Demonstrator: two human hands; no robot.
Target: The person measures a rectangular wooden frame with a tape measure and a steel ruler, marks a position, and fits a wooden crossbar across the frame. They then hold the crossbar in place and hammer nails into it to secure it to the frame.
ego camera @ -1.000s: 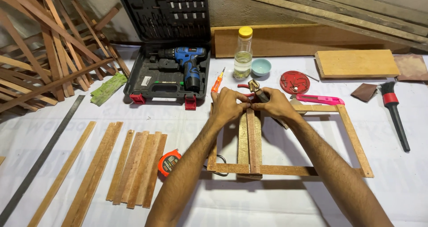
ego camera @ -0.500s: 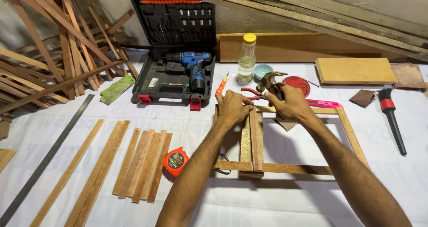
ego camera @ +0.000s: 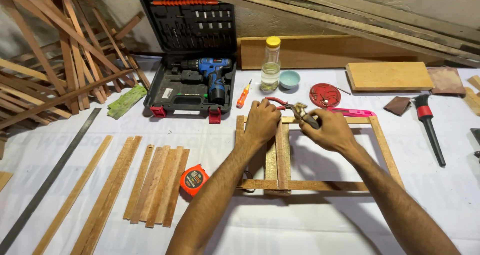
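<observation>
Loose flat wooden slats (ego camera: 150,185): about seven, at 9 o'clock of the frame, long axes toward 12–1 o'clock.
Left hand (ego camera: 262,122): closed on the rectangular wooden slat frame (ego camera: 382,145), top rail.
Right hand (ego camera: 332,131): gripping one red-handled metal pincer (ego camera: 295,107), pointing 10 o'clock.

One drill (ego camera: 212,75), one bottle (ego camera: 270,65), one bowl (ego camera: 289,79), one tape measure (ego camera: 194,180), one frame (ego camera: 385,150), one screwdriver (ego camera: 243,95).
</observation>
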